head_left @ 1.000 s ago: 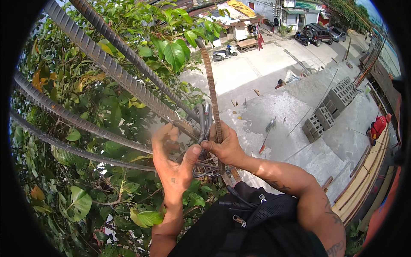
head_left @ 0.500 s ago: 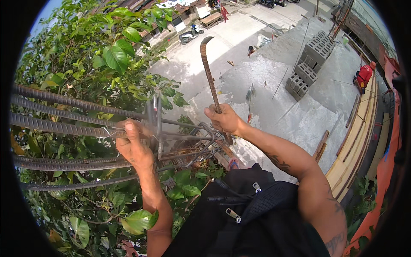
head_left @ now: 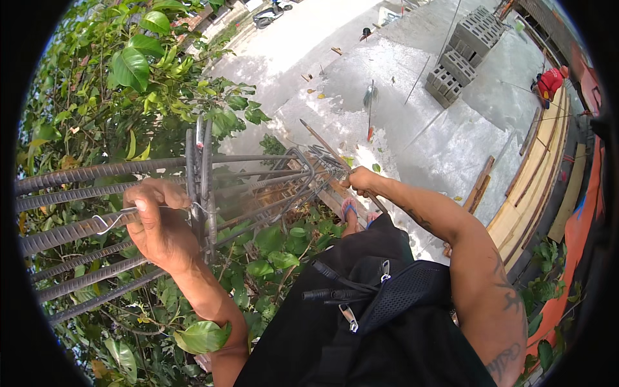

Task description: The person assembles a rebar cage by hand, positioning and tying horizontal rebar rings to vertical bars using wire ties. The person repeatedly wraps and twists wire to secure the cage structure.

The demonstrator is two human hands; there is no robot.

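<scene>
Several ribbed steel rebars [head_left: 84, 173] run from the left edge toward the middle, with stirrups [head_left: 201, 168] of thinner bar around them. My left hand [head_left: 164, 222] is closed round one of these rebars, its thumb on top. A thin tie wire [head_left: 111, 224] is looped on the bar beside that thumb, and another bit of wire shows at the stirrups. My right hand [head_left: 365, 181] is a fist round a rusty rebar rod [head_left: 322, 141], which slants from upper left to lower right near the far end of the cage.
Leafy branches [head_left: 135, 64] surround the bars on the left. Below lies a concrete slab [head_left: 393, 122] with stacked hollow blocks [head_left: 459, 64]. Long planks [head_left: 532, 174] line the right side, where a person in red [head_left: 550, 80] crouches. My sandalled foot [head_left: 349, 216] stands beside the cage.
The rod in my right hand has tipped from nearly upright to a slant, and its hooked end no longer shows clearly. My left hand has shifted left, away from the stirrups.
</scene>
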